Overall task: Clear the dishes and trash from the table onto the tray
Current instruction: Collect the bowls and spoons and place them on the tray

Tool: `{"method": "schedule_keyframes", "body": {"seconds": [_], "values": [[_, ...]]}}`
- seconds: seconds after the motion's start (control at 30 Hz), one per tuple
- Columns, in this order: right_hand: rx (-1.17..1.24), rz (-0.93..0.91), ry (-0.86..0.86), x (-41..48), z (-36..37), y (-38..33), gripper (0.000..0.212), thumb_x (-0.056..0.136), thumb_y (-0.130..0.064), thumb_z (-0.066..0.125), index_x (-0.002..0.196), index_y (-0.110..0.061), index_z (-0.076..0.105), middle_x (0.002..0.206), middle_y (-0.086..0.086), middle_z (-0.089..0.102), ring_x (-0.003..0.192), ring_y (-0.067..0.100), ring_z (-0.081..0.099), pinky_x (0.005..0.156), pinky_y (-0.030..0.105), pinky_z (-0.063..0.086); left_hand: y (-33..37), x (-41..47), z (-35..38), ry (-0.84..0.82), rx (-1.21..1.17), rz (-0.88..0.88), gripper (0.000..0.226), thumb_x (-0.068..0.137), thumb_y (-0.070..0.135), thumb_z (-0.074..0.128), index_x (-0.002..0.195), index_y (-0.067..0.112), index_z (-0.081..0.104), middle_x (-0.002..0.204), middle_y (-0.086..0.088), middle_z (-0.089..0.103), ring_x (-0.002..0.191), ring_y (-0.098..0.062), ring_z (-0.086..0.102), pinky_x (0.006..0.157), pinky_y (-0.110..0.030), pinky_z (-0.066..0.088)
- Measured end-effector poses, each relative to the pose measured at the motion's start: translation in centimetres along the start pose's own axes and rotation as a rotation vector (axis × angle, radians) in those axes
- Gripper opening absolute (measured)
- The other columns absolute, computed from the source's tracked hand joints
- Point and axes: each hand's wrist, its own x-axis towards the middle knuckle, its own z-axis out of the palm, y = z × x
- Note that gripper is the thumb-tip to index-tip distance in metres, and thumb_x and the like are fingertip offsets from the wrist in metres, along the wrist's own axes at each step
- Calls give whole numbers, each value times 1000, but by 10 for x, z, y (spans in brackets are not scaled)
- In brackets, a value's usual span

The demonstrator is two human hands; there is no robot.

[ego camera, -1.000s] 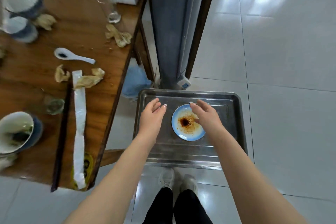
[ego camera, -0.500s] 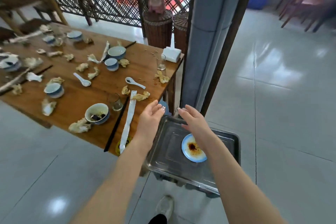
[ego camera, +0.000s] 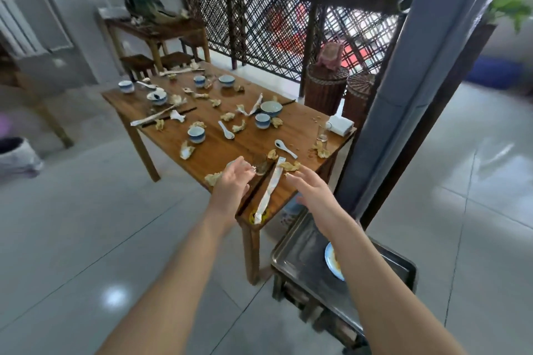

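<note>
- Both hands, left [ego camera: 230,181] and right [ego camera: 313,190], empty, fingers relaxed, above table [ego camera: 219,150] near end.
- Metal tray [ego camera: 302,256] beside table; saucer [ego camera: 331,261] on it.

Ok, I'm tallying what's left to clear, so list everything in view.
table: one, brown wood, centre
tray: one, grey metal, low beside the table
plate: one, blue-rimmed white, on the tray
cups and bowls: at least seven, blue and white, across the table
spoons: at least two, white, tabletop
glasses: two, clear, table's near end
napkins: many, yellowish, crumpled across the table
wrappers: at least three, white, tabletop
tissue box: one, white, table's right corner
baskets: two, brown wicker, behind the table
left grip: one, bare hand, open over the table's near end
right grip: one, bare hand, open above the table corner
</note>
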Motion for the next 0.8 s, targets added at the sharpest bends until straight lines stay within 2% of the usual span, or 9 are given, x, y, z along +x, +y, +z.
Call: {"method": "schedule_keyframes", "body": {"seconds": [0.17,0.37,0.57,0.67,0.8], "values": [[-34,4,-48,2,55,-12,73,91,-39,60,151,-19,24,152,1,35,136,19,38,109,34,34,9,-10,-58,111,-21,5,45,97,24,52,141,22,43,138,1,51,119,-12,49,106,-31,40],[-27,-4,-104,7,131,-24,67,91,-38,60,149,-25,28,151,0,36,135,20,38,109,32,32,11,-7,-132,153,-27,-31,45,96,29,53,140,25,44,138,3,51,127,-16,47,109,-42,38],[8,-22,-55,15,211,-37,68,90,-37,62,148,-26,28,152,-1,34,135,19,38,98,28,33,25,13,-199,107,-25,-26,43,96,31,54,138,26,46,138,1,52,127,-18,47,108,-43,40],[26,-32,-39,24,237,-43,68,89,-36,63,148,-27,30,151,-2,36,134,19,38,101,30,33,34,30,-223,73,-12,3,44,95,32,55,138,25,47,135,1,54,125,-18,48,109,-41,40],[50,-28,-28,42,257,-48,63,91,-36,61,146,-28,32,149,-3,39,134,20,39,111,39,33,43,50,-246,51,-38,15,44,94,28,56,137,23,48,129,3,56,121,-16,50,109,-40,39]]}}
